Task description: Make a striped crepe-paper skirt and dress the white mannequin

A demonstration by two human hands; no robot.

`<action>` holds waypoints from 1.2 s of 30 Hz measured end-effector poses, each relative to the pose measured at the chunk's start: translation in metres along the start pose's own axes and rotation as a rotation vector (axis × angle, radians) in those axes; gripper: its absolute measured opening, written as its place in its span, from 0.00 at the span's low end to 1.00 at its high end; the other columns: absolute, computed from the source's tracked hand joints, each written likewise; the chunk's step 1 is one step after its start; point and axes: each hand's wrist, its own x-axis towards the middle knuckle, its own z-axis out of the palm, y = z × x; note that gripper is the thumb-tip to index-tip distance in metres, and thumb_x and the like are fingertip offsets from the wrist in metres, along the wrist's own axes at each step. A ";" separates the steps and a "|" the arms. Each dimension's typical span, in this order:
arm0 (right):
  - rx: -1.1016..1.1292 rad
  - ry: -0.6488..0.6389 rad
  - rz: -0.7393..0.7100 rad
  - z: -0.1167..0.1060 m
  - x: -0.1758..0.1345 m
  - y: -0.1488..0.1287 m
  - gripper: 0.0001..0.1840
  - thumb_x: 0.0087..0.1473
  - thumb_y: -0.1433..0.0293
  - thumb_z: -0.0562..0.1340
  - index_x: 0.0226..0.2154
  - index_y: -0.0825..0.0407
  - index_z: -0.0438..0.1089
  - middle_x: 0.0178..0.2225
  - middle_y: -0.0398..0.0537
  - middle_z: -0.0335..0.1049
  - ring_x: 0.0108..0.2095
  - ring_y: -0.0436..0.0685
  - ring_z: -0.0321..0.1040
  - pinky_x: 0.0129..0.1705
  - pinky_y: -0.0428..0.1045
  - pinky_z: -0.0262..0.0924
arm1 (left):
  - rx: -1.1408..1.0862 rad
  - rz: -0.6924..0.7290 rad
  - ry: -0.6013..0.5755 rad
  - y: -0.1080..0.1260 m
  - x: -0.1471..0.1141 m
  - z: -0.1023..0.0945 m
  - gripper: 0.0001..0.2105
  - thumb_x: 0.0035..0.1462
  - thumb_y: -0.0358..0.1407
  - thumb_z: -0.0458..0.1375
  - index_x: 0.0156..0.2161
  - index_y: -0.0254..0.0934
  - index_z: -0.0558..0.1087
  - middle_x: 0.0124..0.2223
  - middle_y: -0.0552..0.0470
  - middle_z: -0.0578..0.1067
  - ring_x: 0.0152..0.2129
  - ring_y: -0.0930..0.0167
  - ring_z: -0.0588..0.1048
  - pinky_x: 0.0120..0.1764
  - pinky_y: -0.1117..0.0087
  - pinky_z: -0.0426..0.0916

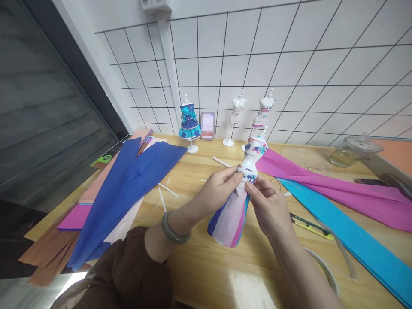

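Observation:
A small white dress form [249, 162], patched with scraps of coloured paper, is tilted above the table between my two hands. From its waist hangs a flared paper skirt [225, 221] in pale pink, blue and magenta. My left hand [222, 186] pinches the waist from the left, thumb on the front. On the other side my right hand [268, 201] grips the skirt's top edge just below the waist, its thumb in front and fingers behind. The back of the form and its stand are hidden.
Blue crepe paper [128, 189] covers the left side. Magenta paper [322, 184] and turquoise paper [350, 227] spread at right, near a yellow cutter [312, 226]. At the wall stand a dressed form [189, 122], a phone [207, 125], a bare form [236, 113] and a glass jar [350, 152].

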 end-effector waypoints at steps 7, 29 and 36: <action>0.058 -0.033 0.015 0.000 0.001 -0.001 0.16 0.42 0.65 0.69 0.37 0.47 0.74 0.41 0.47 0.75 0.42 0.58 0.70 0.48 0.53 0.61 | -0.015 0.023 -0.017 0.006 0.002 0.000 0.17 0.61 0.39 0.47 0.49 0.34 0.71 0.47 0.47 0.73 0.46 0.68 0.69 0.48 0.70 0.61; 0.475 -0.387 0.537 0.002 0.005 0.005 0.08 0.40 0.64 0.69 0.22 0.46 0.69 0.19 0.38 0.67 0.18 0.48 0.60 0.21 0.45 0.57 | -0.181 -0.174 -0.131 0.006 0.005 -0.014 0.14 0.48 0.41 0.62 0.35 0.32 0.70 0.28 0.54 0.69 0.24 0.78 0.68 0.29 0.74 0.61; 0.068 -0.228 0.374 -0.006 0.001 -0.005 0.12 0.46 0.63 0.67 0.37 0.47 0.73 0.33 0.44 0.75 0.32 0.53 0.70 0.36 0.48 0.63 | -0.067 -0.132 0.096 0.003 0.009 -0.017 0.16 0.45 0.43 0.63 0.34 0.32 0.68 0.29 0.52 0.72 0.23 0.77 0.69 0.28 0.73 0.63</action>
